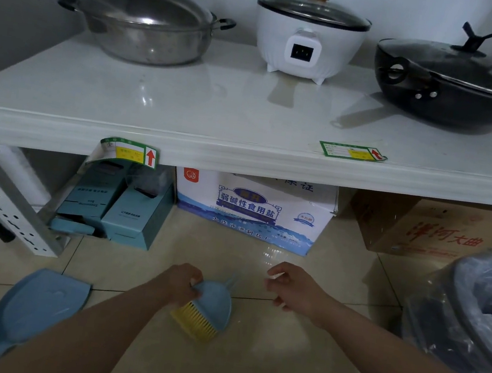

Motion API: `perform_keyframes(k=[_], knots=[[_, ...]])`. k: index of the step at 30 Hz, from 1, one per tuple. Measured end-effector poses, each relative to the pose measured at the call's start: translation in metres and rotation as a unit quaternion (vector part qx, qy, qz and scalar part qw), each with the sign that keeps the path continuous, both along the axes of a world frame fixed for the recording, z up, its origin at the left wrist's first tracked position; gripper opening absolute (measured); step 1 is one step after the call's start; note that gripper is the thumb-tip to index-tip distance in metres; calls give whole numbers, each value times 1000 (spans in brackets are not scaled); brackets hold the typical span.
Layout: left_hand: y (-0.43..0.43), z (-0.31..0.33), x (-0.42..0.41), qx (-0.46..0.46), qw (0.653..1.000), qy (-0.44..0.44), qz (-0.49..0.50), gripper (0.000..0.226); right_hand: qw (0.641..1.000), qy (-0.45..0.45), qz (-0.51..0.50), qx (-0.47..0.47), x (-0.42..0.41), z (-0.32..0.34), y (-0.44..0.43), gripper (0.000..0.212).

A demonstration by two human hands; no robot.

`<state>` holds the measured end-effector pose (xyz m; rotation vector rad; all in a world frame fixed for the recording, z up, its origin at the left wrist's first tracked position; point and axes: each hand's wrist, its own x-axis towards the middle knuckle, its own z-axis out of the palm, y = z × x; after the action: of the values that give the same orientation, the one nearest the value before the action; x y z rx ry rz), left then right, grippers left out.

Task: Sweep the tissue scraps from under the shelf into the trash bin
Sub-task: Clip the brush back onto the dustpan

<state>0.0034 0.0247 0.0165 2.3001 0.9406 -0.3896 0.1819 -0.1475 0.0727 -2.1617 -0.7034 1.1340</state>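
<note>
A: What is seen on the left?

B: A smooth blue plastic dustpan (38,306) is laid flat on the glossy beige tiled floor (294,362), untouched. Beside it, the blue head of a small brush (208,308) with yellow bristles is gripped by the left hand (182,282), bristles turned toward the camera.

A: And the right hand?

B: The right hand (294,288) is held just above the floor, fingers loosely curled, nothing grasped.

A: The bin?

B: A round trash bin (470,316), lined with crinkled clear plastic, is set at the far right on the floor. No tissue scraps can be made out.

A: What about the shelf?

B: A white, shiny shelf (186,110) is spanned across the view. On it, left to right, a steel pot (146,25), a white cooker (306,35) and a black wok (455,85) are placed. Under it, teal boxes (119,201), a white printed carton (254,209) and a brown carton (428,230) are stored.
</note>
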Motion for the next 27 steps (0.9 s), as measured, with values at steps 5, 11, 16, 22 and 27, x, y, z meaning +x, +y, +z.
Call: perform_keyframes(k=[5,11,16,22,27], knots=[[-2,-8,1,2,1000,25,18,34,1000,-5,2,-2,0,-1,-1,19],[-4,-14,2,-13,997,6,75,38,1000,-7,7,-10,0,-5,-2,12],[1,-14,-7,-37,993,-37,109,34,1000,-10,1,-14,0,-6,-3,15],[12,22,-15,-245,953,-62,164,39,997,-61,52,8,-10,-13,-2,31],[7,31,-15,-331,921,-98,183,37,998,-25,51,7,-23,-18,11,37]])
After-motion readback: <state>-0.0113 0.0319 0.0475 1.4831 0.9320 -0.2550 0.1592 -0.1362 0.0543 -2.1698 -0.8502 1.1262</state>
